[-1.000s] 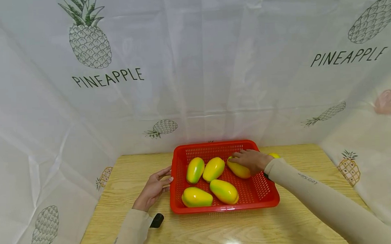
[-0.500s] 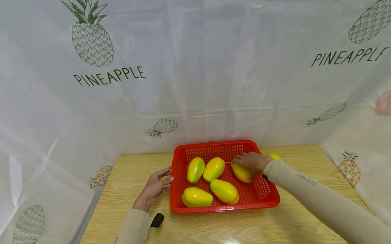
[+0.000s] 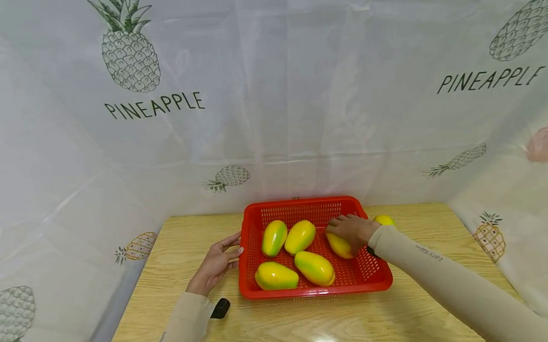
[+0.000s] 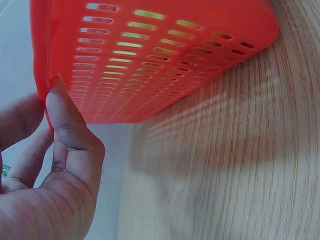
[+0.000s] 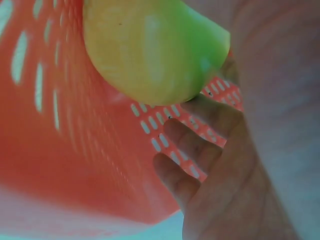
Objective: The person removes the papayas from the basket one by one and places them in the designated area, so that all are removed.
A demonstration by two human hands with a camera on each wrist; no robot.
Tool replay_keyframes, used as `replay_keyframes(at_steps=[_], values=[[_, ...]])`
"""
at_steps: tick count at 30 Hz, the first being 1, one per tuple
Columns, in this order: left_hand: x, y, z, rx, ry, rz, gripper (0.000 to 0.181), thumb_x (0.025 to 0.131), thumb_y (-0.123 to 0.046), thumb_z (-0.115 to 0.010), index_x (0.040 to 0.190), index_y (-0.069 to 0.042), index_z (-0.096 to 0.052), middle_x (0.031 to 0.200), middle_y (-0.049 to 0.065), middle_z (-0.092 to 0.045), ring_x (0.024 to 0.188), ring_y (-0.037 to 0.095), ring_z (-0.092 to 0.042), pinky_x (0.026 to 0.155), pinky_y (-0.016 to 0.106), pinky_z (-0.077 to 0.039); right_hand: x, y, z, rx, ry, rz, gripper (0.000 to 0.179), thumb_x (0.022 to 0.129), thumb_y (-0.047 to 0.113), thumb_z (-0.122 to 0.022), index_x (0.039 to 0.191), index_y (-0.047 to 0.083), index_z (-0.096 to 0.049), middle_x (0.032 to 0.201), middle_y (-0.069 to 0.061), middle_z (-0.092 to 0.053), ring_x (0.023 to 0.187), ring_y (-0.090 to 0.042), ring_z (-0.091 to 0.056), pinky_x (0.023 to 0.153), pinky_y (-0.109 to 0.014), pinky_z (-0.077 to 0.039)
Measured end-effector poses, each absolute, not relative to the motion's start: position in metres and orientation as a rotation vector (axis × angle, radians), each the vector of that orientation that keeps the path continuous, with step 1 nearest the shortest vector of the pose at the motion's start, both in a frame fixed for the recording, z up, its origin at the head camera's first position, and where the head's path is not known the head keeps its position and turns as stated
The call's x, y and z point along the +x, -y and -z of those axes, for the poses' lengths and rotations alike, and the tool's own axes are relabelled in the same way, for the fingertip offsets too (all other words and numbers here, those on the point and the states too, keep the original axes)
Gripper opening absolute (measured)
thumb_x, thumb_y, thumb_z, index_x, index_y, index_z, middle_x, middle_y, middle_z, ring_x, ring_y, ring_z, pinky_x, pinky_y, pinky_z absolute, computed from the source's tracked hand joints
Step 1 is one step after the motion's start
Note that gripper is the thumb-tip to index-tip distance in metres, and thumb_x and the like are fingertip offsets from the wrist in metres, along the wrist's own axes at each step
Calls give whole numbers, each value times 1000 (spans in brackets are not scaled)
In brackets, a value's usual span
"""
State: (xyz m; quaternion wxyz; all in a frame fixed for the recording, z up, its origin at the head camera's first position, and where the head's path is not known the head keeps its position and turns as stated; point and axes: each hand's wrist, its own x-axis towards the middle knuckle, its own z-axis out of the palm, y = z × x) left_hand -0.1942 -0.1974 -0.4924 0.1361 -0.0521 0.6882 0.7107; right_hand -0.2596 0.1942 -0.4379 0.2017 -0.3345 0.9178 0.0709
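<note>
A red plastic basket [image 3: 316, 291] stands on the table with several glossy yellow-green mangoes in it, among them a mango [image 3: 274, 238] at the left and a mango [image 3: 314, 268] near the front. My left hand [image 3: 215, 263] pinches the basket's left rim, thumb on the outer side in the left wrist view. Inside the basket's right part, my right hand [image 3: 351, 231] lies over another mango [image 5: 145, 50] and grips it. In the right wrist view some fingers [image 5: 192, 145] stay spread below that mango; the thumb is not clearly visible.
Beyond the basket's right side sits another yellow fruit [image 3: 385, 219], partly hidden by the right forearm. The wooden table [image 3: 281, 329] meets a white sheet [image 3: 326, 112] with printed pineapples at its back and sides.
The right hand has shifted slightly right and toward me, and the mango beneath it has moved the same way. My left hand stays at the basket's rim.
</note>
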Motion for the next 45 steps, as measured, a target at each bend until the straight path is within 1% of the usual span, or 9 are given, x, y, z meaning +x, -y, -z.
replay_keyframes(at_steps=[6, 12, 16, 20, 27, 31, 35, 38, 45], values=[[-194, 197, 493, -144, -1988, -2061, 56, 106, 2, -59, 160, -2, -45, 147, 22, -48, 94, 12, -67, 75, 25, -59, -258, -199, 440, -1006, -2603, -228, 89, 76, 21, -97, 153, 13, -51, 155, -15, -49, 143, -44, -45, 120, -61, -37], [-193, 197, 494, -127, -2005, -2052, 57, 106, 3, -57, 160, 0, -43, 147, 23, -47, 94, 13, -67, 73, 25, -59, -253, -205, 431, -1168, -2721, -257, 87, 78, 25, -96, 153, 11, -53, 154, -19, -49, 139, -46, -48, 116, -61, -42], [-193, 198, 494, -154, -1987, -2062, 56, 105, 4, -58, 160, -2, -46, 147, 22, -48, 94, 13, -67, 73, 25, -59, -248, -212, 422, -1239, -2785, -212, 82, 80, 26, -94, 151, 8, -55, 153, -22, -50, 137, -48, -50, 113, -62, -44], [-194, 198, 493, -173, -1979, -2057, 56, 106, 4, -57, 159, -5, -47, 147, 20, -48, 94, 14, -66, 73, 24, -59, -244, -220, 413, -1275, -2840, -157, 82, 81, 28, -93, 151, 6, -55, 154, -24, -49, 138, -48, -49, 113, -65, -42], [-196, 199, 494, -182, -1984, -2045, 56, 106, 3, -57, 160, -6, -47, 147, 20, -48, 96, 13, -65, 75, 25, -58, -236, -239, 397, -1242, -2935, -20, 92, 75, 22, -98, 154, 6, -52, 157, -25, -45, 141, -50, -44, 115, -67, -37], [-197, 199, 494, -176, -1976, -2048, 56, 106, 3, -57, 160, -6, -47, 147, 20, -47, 96, 14, -66, 75, 25, -58, -234, -256, 391, -1223, -2983, 40, 95, 75, 22, -98, 155, 6, -49, 157, -25, -44, 139, -50, -44, 114, -68, -37], [-197, 199, 494, -172, -1968, -2053, 56, 106, 4, -57, 160, -6, -47, 147, 20, -47, 96, 14, -65, 74, 24, -58, -234, -276, 389, -1219, -3026, 84, 99, 75, 23, -99, 156, 4, -46, 157, -26, -43, 138, -51, -43, 111, -70, -37], [-198, 199, 494, -170, -1965, -2050, 56, 106, 3, -57, 160, -6, -46, 147, 19, -47, 96, 14, -65, 74, 24, -58, -232, -292, 387, -1195, -3058, 135, 99, 73, 19, -99, 155, 3, -45, 156, -28, -42, 137, -52, -43, 108, -73, -39], [-198, 200, 492, -154, -1965, -2046, 56, 107, 2, -56, 161, -6, -45, 148, 20, -46, 97, 14, -65, 76, 25, -58, -227, -324, 385, -1034, -3091, 225, 100, 73, 14, -98, 155, 1, -43, 157, -31, -38, 136, -56, -40, 105, -77, -36]])
